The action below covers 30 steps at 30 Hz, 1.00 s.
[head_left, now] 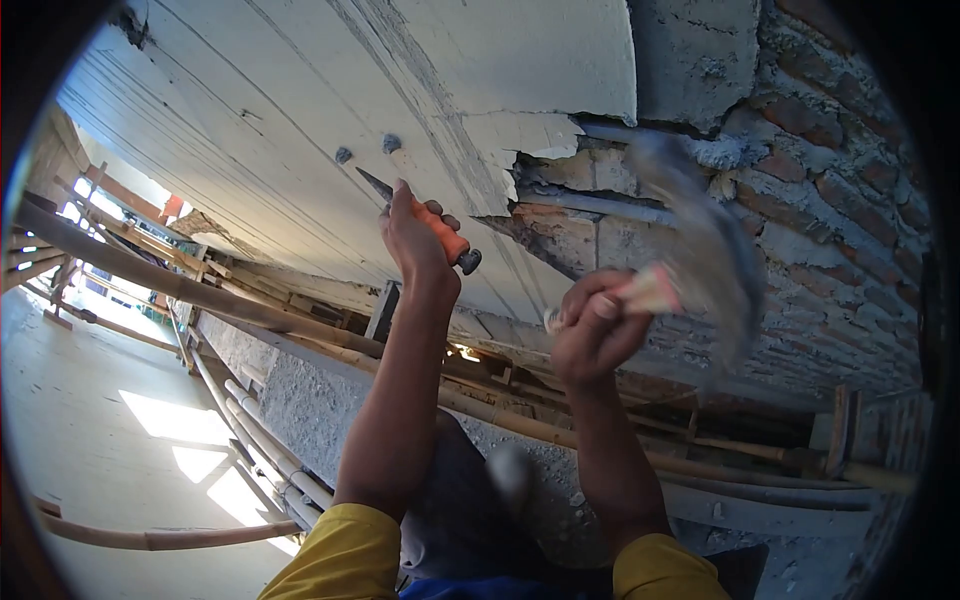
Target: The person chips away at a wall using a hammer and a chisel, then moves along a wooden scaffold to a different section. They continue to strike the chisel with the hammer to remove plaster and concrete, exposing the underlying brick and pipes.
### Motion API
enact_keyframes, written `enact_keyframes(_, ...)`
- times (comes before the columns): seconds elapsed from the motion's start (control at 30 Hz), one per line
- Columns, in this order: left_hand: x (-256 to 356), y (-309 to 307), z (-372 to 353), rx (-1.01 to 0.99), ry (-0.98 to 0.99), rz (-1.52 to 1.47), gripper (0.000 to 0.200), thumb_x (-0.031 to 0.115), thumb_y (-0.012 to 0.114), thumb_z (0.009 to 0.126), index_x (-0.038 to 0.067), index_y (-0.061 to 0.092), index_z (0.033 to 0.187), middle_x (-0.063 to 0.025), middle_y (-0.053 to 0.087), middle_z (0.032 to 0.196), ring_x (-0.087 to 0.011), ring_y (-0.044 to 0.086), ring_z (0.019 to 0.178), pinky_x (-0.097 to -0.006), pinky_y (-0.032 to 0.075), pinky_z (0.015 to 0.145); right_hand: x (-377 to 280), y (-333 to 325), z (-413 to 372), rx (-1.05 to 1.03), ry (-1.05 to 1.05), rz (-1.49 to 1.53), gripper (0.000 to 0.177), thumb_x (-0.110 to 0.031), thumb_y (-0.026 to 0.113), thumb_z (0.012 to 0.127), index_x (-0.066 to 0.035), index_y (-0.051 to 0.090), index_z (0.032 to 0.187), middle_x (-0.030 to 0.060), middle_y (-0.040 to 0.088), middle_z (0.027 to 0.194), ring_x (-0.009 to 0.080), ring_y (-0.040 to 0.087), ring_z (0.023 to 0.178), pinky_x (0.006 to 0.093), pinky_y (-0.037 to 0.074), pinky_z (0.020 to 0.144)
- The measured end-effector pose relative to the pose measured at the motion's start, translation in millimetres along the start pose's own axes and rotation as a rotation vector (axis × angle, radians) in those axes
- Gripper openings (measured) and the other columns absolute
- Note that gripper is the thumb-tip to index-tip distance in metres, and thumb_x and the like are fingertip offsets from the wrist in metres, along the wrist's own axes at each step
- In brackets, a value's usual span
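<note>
My left hand point(418, 255) is wrapped round the orange grip of a chisel point(438, 228). Its pointed steel tip lies close to two small chipped spots in the pale plaster wall point(290, 130), and its dark striking end faces back toward me. In my right hand point(600, 330) is the short pale handle of a hammer point(652, 290). Motion smears the hammer's head, which overlaps the exposed brickwork point(840, 230) in this view. Between the hands, the plaster ends in a ragged broken edge point(515, 170), with grey conduits showing in the opening behind it.
Bamboo poles point(220, 300) run across the left and below the wall. A rubble-strewn ledge point(310, 385) lies beneath my arms. Farther down on the left is a pale floor point(100, 440) with bright sunlit patches.
</note>
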<state>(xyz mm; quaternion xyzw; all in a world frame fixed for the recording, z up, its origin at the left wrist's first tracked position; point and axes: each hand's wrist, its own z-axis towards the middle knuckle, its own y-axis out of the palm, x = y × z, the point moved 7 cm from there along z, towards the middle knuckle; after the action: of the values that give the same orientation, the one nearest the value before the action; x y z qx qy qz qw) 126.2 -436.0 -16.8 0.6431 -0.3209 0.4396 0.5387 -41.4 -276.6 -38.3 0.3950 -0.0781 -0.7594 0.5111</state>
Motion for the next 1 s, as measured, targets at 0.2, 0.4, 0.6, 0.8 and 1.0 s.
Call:
enact_keyframes(0.2, -4, 1, -4, 0.036, -0.032, -0.014, 0.025, 0.035, 0.051, 0.093, 0.012, 0.043, 0.098, -0.0033, 0.049, 0.075, -0.0146, 0.048, 0.059, -0.0279, 0.041, 0.049, 75, -10, -15, -0.210, -0.119, -0.684, 0.024, -0.028, 0.046, 0.096, -0.004, 0.047, 0.093, 0.0150, 0.058, 0.072, 0.0273, 0.056, 0.051, 0.0387, 0.043, 0.047)
enact_keyframes(0.4, 2, 11, -7, -0.032, -0.021, -0.037, 0.025, 0.034, 0.051, 0.093, 0.011, 0.044, 0.096, -0.0033, 0.049, 0.075, -0.0156, 0.048, 0.059, -0.0290, 0.043, 0.051, 103, -17, -81, -0.528, 0.719, -0.789, 0.022, -0.024, 0.053, 0.092, -0.002, 0.049, 0.092, 0.0202, 0.061, 0.069, 0.0420, 0.061, 0.070, 0.0448, 0.047, 0.056)
enact_keyframes(0.6, -3, 10, -8, -0.020, -0.047, 0.008, 0.024, 0.034, 0.051, 0.093, 0.011, 0.044, 0.096, -0.0034, 0.049, 0.076, -0.0158, 0.049, 0.061, -0.0286, 0.043, 0.052, 60, -11, -48, -0.257, 0.517, -0.544, 0.023, -0.025, 0.052, 0.093, -0.002, 0.047, 0.092, 0.0136, 0.051, 0.060, 0.0270, 0.055, 0.053, 0.0391, 0.041, 0.050)
enact_keyframes(0.8, -3, 2, -3, 0.002, -0.029, 0.023, 0.024, 0.033, 0.051, 0.093, 0.011, 0.044, 0.096, -0.0041, 0.049, 0.075, -0.0160, 0.049, 0.060, -0.0287, 0.043, 0.052, 24, -18, -7, 0.192, 0.389, 0.025, 0.018, -0.022, 0.047, 0.096, -0.007, 0.038, 0.093, 0.0023, 0.043, 0.060, 0.0087, 0.041, 0.044, 0.0222, 0.036, 0.040)
enact_keyframes(1.0, 6, -4, -4, 0.007, 0.018, 0.061, 0.030, 0.035, 0.049, 0.093, 0.007, 0.040, 0.096, -0.0055, 0.047, 0.074, -0.0152, 0.048, 0.057, -0.0304, 0.043, 0.050, 78, -6, -40, 0.384, 0.383, 0.108, 0.024, -0.027, 0.046, 0.096, -0.011, 0.028, 0.093, 0.0026, 0.042, 0.060, 0.0098, 0.043, 0.044, 0.0248, 0.039, 0.038)
